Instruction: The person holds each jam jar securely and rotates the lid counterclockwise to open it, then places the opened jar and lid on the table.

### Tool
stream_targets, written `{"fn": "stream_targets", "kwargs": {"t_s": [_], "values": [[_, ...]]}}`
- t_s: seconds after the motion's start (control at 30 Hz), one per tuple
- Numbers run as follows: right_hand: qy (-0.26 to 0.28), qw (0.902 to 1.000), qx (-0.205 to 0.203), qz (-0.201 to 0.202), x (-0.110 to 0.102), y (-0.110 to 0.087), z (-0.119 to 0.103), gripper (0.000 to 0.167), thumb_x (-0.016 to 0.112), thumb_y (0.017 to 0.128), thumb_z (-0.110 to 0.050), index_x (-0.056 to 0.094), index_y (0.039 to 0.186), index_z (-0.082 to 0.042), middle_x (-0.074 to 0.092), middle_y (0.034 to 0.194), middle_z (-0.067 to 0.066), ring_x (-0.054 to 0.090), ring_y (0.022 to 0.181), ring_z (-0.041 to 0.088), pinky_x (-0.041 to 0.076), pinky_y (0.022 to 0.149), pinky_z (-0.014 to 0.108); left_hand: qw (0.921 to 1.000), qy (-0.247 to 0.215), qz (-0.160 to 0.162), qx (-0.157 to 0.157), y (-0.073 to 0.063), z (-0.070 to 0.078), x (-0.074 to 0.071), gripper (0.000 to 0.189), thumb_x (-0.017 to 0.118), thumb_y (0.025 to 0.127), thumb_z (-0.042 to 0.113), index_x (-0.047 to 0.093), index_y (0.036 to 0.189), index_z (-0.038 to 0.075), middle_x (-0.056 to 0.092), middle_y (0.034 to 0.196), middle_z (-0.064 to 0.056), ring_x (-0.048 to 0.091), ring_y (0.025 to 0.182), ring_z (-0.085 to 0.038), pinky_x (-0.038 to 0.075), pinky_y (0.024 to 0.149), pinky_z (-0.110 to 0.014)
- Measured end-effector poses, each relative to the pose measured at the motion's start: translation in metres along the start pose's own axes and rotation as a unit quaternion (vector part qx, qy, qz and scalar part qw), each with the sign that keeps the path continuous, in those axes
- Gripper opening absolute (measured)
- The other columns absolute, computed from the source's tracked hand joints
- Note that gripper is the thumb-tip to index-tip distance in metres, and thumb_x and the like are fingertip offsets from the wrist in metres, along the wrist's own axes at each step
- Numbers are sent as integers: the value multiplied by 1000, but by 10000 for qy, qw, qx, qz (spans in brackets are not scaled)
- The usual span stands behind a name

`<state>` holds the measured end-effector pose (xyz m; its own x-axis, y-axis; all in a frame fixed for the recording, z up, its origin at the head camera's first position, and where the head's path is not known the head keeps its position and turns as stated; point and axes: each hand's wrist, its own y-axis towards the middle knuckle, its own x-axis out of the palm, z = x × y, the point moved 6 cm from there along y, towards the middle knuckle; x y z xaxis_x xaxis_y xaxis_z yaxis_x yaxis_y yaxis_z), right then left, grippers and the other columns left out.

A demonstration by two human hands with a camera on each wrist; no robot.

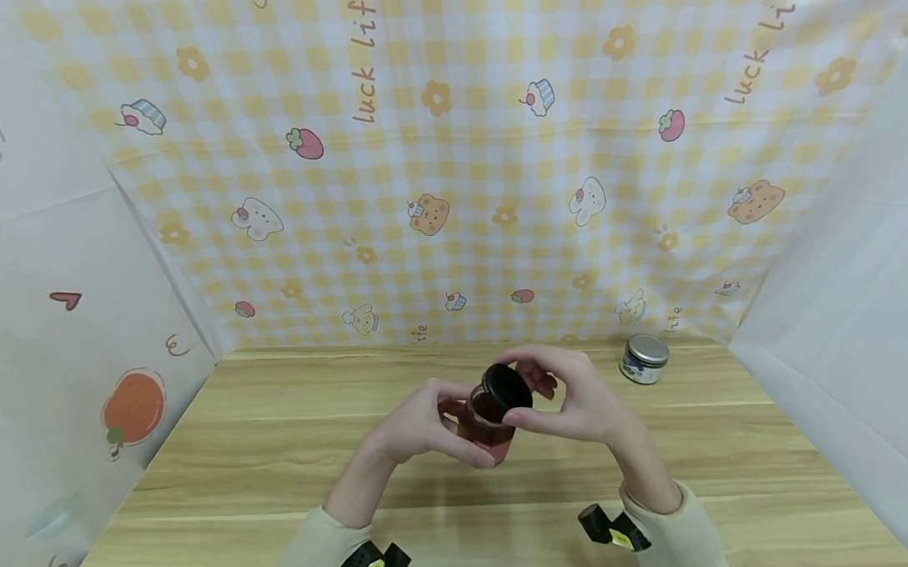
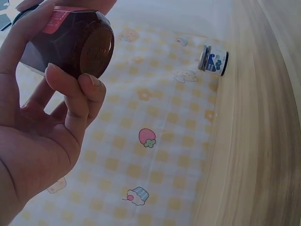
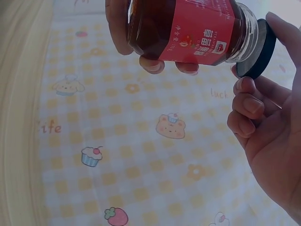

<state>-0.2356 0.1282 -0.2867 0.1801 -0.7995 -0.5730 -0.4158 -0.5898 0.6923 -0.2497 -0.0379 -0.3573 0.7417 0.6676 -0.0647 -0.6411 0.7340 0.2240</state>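
Note:
A glass jar of dark red jam (image 3: 200, 33) with a red strawberry label is held tilted over the wooden table in my left hand (image 1: 432, 426). The left wrist view shows the fingers curled round the jar's body near its base (image 2: 96, 52). My right hand (image 1: 574, 396) pinches a black lid (image 3: 261, 51) by its edge between thumb and fingers. In the right wrist view the lid sits slanted at the jar's clear threaded mouth, its pale inner face partly showing. From the head view, the lid's dark top overlaps the mouth.
A small jar (image 1: 644, 359) with a silver lid and a blue-and-white label stands at the back right of the wooden table (image 1: 280, 456). Behind the table hangs a yellow checked cloth (image 1: 465, 175); white sheets border both sides.

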Motion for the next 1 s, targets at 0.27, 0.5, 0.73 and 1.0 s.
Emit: {"fn": "stream_targets", "kwargs": {"t_s": [0.27,0.5,0.73,1.0], "values": [[-78,9999,107,97,-3,-1,4,47,71,94,-43,64,124,-8,53,78,-7,45,61,9,39,55,22,9994,256,228,22,-2,1,-2,41,90,75,12,74,112,5,74,103,-13,70,88,-23,60,70,-40],[-100,9994,273,162,-4,0,12,48,71,94,-42,62,126,-9,55,77,-2,46,62,10,40,55,25,9954,533,798,-69,-8,0,-8,45,90,74,13,75,116,10,75,101,-11,69,86,-25,58,67,-33],[92,9990,404,140,0,-2,22,44,76,92,-29,61,128,-8,57,80,-2,48,63,13,41,56,24,9899,689,1240,-75,-13,-1,-13,44,90,75,15,75,116,14,74,104,-8,67,86,-28,58,67,-35],[394,9972,598,213,3,-4,34,52,78,82,3,58,129,-3,63,84,4,56,67,16,49,58,27,9710,1247,2031,-194,-17,-1,-19,47,92,73,19,76,117,23,74,101,-2,64,82,-25,54,65,-32]]}}
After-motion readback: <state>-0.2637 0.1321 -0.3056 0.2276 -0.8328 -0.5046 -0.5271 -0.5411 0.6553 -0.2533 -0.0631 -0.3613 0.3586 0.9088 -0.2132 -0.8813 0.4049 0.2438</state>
